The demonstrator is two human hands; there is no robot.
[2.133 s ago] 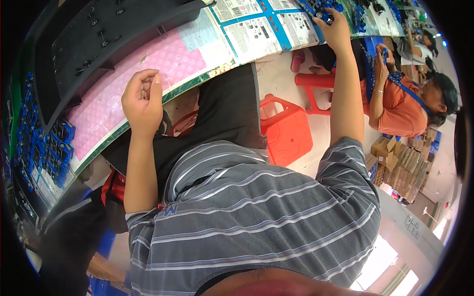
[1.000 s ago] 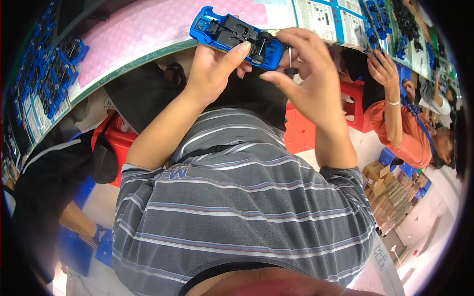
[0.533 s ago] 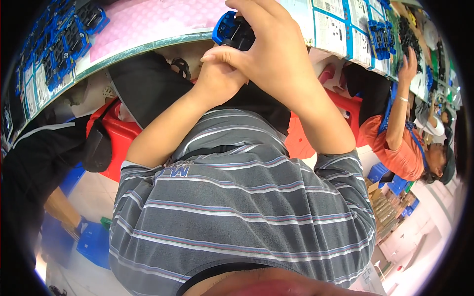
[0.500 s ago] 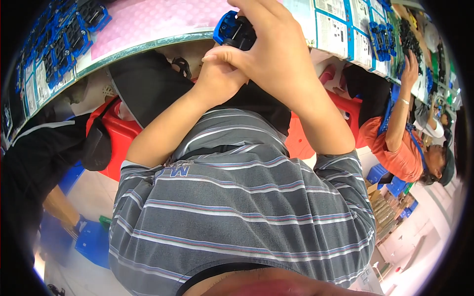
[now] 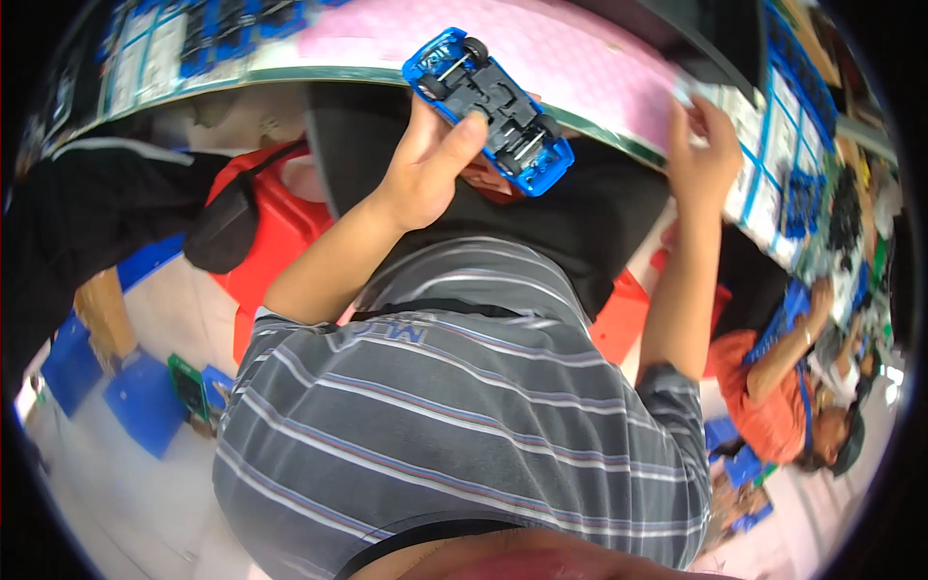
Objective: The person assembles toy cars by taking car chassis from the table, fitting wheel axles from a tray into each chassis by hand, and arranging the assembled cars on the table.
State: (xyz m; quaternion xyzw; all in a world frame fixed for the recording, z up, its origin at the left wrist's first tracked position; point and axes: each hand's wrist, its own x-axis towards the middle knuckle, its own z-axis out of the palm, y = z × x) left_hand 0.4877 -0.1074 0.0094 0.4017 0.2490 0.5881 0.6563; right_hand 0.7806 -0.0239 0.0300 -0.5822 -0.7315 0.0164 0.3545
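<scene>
A blue toy car (image 5: 503, 111) lies tilted in my left hand (image 5: 422, 174), its black underside, wheels and axles facing up. My left thumb presses on the chassis while the other fingers are mostly hidden beneath the car. Off to the right, my right hand (image 5: 708, 159) reaches over the pink mat (image 5: 619, 82) by the table edge. Its thumb and fingers are bent but apart, slightly blurred, and I see nothing held in them.
A dark panel or box (image 5: 701, 34) overhangs the table's far right. Blue car parts (image 5: 242, 29) sit in rows at the far left, with more blue parts (image 5: 804, 203) on the right. A co-worker in an orange top (image 5: 764, 396) sits at the right.
My hands have separated. My right hand has let go of the car and moved right to the mat. The car now shows its whole underside in my left hand, and the view has turned.
</scene>
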